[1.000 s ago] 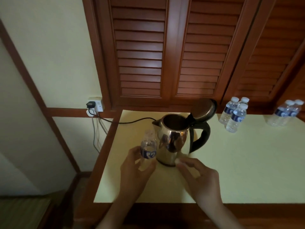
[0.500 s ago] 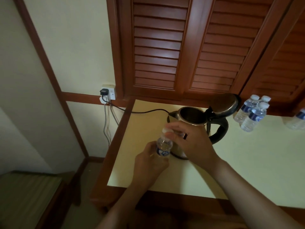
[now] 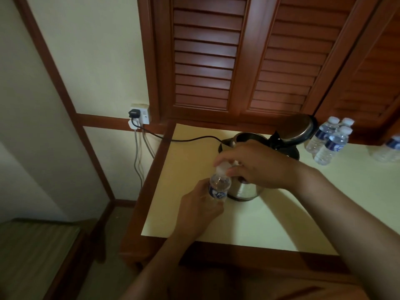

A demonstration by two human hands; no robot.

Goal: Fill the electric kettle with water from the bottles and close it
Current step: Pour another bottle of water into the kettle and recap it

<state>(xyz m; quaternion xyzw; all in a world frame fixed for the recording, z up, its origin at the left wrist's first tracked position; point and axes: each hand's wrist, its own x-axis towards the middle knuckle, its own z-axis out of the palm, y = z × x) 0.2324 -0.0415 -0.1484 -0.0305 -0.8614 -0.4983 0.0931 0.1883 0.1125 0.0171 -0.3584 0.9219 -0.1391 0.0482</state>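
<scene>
From the head camera we see a small water bottle point(image 3: 218, 187) held upright just in front of the kettle point(image 3: 246, 189), at the kettle's left side and above the pale counter point(image 3: 270, 221). Our left hand point(image 3: 200, 210) has its grip clamped around the bottle's lower body, below the blue label. Our right hand point(image 3: 257, 165) reaches over from the right, its grip pinched together on the white cap point(image 3: 221, 168) at the bottle's top; this hand covers much of the kettle's upper body.

The kettle stands on the counter with its lid point(image 3: 299, 128) swung up and back, the dark opening showing behind our right hand. A black cord point(image 3: 190, 138) runs from the kettle leftward to a plug point(image 3: 134, 113) in the wall socket point(image 3: 142, 112).

To the right, a cluster of three capped bottles point(image 3: 330, 142) stands near the kettle's handle side, and more bottles point(image 3: 389, 148) stand at the frame's right edge. Brown louvred doors point(image 3: 216, 61) rise behind the counter.
</scene>
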